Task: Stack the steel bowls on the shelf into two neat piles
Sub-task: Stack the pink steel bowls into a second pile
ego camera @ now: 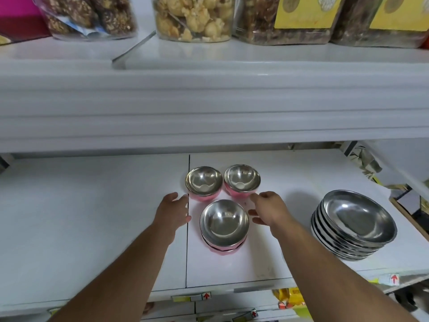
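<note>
White shelf [92, 217], pink-sided steel bowls [224, 225], stacked steel plates [352, 226]

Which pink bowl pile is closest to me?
The front pink bowl pile, sitting between both hands. The other two pink piles, back left and back right, sit side by side farther back on the shelf.

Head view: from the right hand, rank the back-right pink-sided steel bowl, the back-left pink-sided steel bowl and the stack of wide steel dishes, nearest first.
1. Back-right pink-sided steel bowl, just beyond the right hand.
2. Back-left pink-sided steel bowl, farther left, nearer the left hand.
3. Stack of wide steel dishes, far right on the shelf.
</note>
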`<action>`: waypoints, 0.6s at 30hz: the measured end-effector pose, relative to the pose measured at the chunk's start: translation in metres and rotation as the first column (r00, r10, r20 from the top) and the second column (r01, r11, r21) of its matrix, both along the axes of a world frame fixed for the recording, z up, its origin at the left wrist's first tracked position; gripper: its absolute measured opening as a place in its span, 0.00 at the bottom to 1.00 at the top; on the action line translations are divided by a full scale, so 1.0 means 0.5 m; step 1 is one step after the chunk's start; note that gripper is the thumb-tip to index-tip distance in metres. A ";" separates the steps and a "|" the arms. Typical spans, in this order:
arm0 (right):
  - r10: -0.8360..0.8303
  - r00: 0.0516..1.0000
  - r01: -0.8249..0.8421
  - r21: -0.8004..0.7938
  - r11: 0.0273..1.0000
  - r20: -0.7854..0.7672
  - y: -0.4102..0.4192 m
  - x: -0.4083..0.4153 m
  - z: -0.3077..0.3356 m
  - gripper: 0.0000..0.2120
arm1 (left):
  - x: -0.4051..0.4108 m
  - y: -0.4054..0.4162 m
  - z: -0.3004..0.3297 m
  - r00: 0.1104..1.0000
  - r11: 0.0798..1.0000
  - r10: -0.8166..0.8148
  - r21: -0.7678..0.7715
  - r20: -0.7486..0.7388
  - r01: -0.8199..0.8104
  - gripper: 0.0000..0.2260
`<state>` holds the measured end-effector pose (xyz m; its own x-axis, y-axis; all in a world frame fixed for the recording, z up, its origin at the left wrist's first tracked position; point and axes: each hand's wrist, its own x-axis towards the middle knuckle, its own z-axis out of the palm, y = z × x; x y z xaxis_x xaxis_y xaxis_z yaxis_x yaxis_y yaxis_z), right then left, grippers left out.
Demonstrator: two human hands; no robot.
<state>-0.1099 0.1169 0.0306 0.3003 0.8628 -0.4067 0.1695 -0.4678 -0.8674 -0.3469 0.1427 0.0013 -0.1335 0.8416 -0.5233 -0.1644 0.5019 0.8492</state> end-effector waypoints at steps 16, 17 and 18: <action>-0.102 0.947 0.074 -0.103 0.992 -0.303 0.111 0.048 -0.072 0.10 | 0.055 0.089 -0.040 0.994 0.994 0.107 -0.002 0.020 -0.107 0.04; -0.096 0.948 0.067 -0.105 0.992 -0.304 0.116 0.050 -0.074 0.11 | 0.054 0.087 -0.039 0.993 0.994 0.112 -0.003 0.025 -0.112 0.06; -0.088 0.948 0.058 -0.106 0.993 -0.305 0.121 0.051 -0.075 0.11 | 0.053 0.087 -0.038 0.992 0.993 0.122 0.000 0.041 -0.122 0.08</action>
